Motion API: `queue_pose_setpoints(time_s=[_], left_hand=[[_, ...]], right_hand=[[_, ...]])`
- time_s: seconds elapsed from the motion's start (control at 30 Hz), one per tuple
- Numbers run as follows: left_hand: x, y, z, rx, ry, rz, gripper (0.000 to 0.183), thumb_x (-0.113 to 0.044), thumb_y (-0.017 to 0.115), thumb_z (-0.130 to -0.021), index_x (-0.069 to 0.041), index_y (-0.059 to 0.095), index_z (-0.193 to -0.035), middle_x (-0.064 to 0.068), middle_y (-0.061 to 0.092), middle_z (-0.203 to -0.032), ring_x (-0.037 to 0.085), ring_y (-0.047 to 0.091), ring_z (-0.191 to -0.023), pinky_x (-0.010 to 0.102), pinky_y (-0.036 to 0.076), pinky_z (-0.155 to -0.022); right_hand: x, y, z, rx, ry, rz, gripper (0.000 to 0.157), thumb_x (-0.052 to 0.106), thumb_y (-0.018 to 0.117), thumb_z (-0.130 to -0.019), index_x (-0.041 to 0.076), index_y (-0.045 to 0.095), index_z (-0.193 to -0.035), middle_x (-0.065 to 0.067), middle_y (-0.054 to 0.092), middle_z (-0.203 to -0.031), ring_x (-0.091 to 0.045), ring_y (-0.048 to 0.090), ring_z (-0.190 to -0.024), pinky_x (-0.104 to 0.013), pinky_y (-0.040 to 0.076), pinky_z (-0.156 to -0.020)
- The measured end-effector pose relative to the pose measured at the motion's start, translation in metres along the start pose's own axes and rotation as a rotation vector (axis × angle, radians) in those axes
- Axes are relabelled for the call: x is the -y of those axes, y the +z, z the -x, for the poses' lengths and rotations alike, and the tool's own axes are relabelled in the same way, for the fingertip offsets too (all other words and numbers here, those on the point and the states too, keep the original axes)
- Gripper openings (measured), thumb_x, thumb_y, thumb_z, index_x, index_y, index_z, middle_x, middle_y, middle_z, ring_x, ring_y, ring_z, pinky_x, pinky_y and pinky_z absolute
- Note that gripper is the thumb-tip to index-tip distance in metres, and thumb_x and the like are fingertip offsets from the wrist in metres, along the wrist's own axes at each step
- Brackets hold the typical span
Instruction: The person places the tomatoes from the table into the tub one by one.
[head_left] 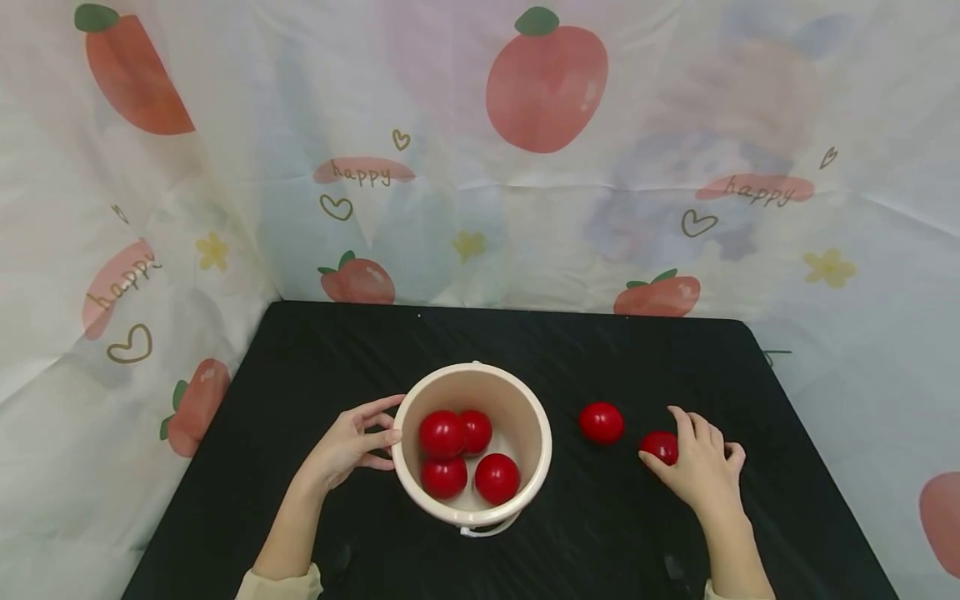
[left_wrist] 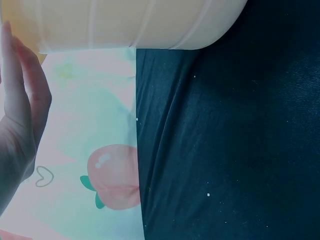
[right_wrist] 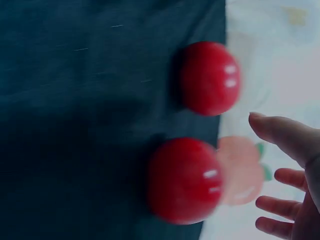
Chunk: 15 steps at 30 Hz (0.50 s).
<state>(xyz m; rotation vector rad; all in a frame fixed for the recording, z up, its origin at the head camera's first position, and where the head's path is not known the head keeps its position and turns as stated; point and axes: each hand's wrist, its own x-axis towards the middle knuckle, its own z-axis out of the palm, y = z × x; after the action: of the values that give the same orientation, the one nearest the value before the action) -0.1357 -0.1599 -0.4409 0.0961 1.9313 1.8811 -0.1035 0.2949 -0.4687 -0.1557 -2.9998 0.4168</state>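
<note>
Head view: black table [head_left: 600, 533], fruit-print curtain [head_left: 442, 100] behind; left hand [head_left: 352, 442] straight-fingered against bucket [head_left: 527, 433], right hand [head_left: 705, 467] spread by red ball [head_left: 657, 447].

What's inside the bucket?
Four red balls are inside the bucket. Some of its pale bottom shows, but the part under the balls is covered.

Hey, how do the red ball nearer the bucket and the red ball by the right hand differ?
The nearer ball sits close to the bucket; the farther ball lies by the right hand.

From the head view, the nearer ball shows whole, while the right hand partly hides the farther ball.

Both are round, red and shiny, and rest on the black table.
</note>
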Motion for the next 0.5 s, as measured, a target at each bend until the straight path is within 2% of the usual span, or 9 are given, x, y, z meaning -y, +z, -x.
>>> queue_pose_setpoints(time_s=[0.23,0.5], left_hand=[[0.000,0.000,0.000,-0.006,-0.003,0.001,0.060,-0.008,0.066,-0.083,-0.003,0.039,-0.137,0.010,0.056,-0.089,0.023,0.064,-0.078,0.045,0.056,-0.065],[0.001,0.000,-0.001,-0.009,-0.007,0.012,0.061,-0.008,0.067,-0.082,-0.003,0.040,-0.136,0.010,0.056,-0.089,0.024,0.065,-0.075,0.044,0.056,-0.064]], right_hand=[[-0.020,0.021,0.008,0.077,0.055,-0.004,0.083,0.034,0.078,-0.066,-0.002,0.036,-0.128,-0.032,0.037,-0.119,-0.049,0.028,-0.108,-0.068,0.021,-0.081],[-0.032,0.030,0.009,0.129,0.091,-0.017,0.083,0.034,0.078,-0.066,-0.006,0.035,-0.125,-0.034,0.037,-0.117,-0.049,0.029,-0.105,-0.068,0.019,-0.079]])
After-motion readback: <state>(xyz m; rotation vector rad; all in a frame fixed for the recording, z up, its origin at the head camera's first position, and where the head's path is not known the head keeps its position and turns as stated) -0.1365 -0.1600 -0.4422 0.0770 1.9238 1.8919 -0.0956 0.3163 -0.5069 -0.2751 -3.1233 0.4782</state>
